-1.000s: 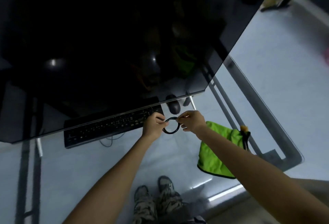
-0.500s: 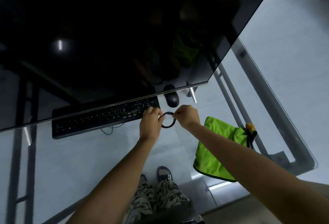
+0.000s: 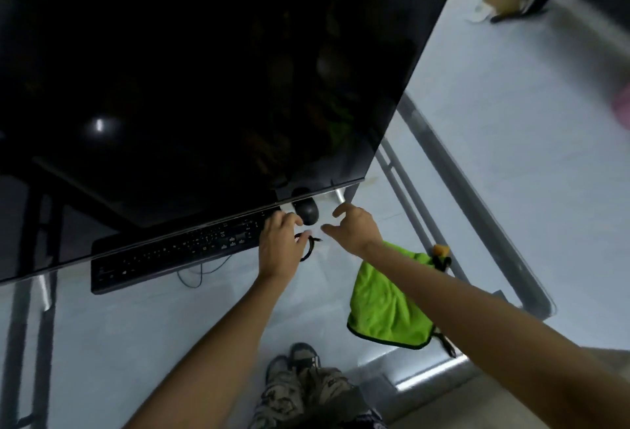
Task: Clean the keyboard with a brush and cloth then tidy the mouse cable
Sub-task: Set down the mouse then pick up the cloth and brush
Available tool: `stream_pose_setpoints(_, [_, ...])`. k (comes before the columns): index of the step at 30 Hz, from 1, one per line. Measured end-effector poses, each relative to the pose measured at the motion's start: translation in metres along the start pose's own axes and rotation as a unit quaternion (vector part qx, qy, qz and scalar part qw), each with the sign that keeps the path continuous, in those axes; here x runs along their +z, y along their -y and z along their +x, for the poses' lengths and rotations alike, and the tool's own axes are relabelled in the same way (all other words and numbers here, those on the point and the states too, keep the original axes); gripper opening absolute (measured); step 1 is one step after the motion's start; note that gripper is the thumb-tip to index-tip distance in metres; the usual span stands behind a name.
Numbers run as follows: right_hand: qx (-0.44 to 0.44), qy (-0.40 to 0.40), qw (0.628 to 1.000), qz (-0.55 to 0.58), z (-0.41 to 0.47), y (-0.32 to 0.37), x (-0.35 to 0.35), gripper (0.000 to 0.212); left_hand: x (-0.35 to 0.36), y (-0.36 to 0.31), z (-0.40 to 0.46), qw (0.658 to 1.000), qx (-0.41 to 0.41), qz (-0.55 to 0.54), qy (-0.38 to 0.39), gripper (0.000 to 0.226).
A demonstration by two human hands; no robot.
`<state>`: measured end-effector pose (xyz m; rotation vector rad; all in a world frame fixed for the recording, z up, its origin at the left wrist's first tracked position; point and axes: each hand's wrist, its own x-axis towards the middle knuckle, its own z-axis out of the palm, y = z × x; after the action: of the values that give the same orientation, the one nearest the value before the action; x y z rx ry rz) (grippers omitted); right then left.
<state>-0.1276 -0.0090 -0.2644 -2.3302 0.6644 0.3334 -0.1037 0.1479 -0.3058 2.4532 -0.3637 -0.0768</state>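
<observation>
mouse (image 3: 306,213) half hidden (under monitor (image 3: 204,87)), keyboard (image 3: 177,251) likewise

The monitor (image 3: 204,87) is glossy black, as are the keyboard (image 3: 170,254) with its pale key markings, the mouse (image 3: 308,213) and the coiled cable (image 3: 308,248). At four o'clock from the mouse lies a bright green cloth (image 3: 388,306) with dark edging, and at its two o'clock corner a brush (image 3: 441,254) shows orange-yellow and black. The glass table (image 3: 136,326) looks pale blue-grey, and at six o'clock the trousers (image 3: 306,394) carry a camouflage pattern.

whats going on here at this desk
A person at a glass desk is tidying a mouse cable. The left hand holds the coiled black cable beside the black keyboard; the right hand hovers open next to it, near the black mouse. A crumpled green cloth lies to the right, under the right forearm.
</observation>
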Motion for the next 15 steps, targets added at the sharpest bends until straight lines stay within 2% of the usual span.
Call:
stream_pose_setpoints(5, [0.066, -0.093, 0.992, 0.051, -0.028, -0.044, -0.065, 0.026, 0.008, -0.045, 0.008, 0.997, 0.046, -0.045, 0.033, 0.019])
stream_pose_setpoints(9, [0.169, -0.175, 0.965, 0.101, -0.041, -0.112, -0.081, 0.029, 0.040, -0.067, -0.001, 0.987, -0.008, -0.026, 0.156, 0.037])
stream_pose_setpoints(12, [0.238, -0.169, 0.944, 0.154, -0.048, -0.157, -0.076, 0.034, 0.066, -0.072, -0.013, 0.971, -0.070, -0.020, 0.227, 0.055])
stream_pose_setpoints(15, [0.286, -0.136, 0.930, 0.188, -0.052, -0.182, -0.067, 0.052, 0.084, -0.080, -0.026, 0.957, -0.105, -0.009, 0.269, 0.065])
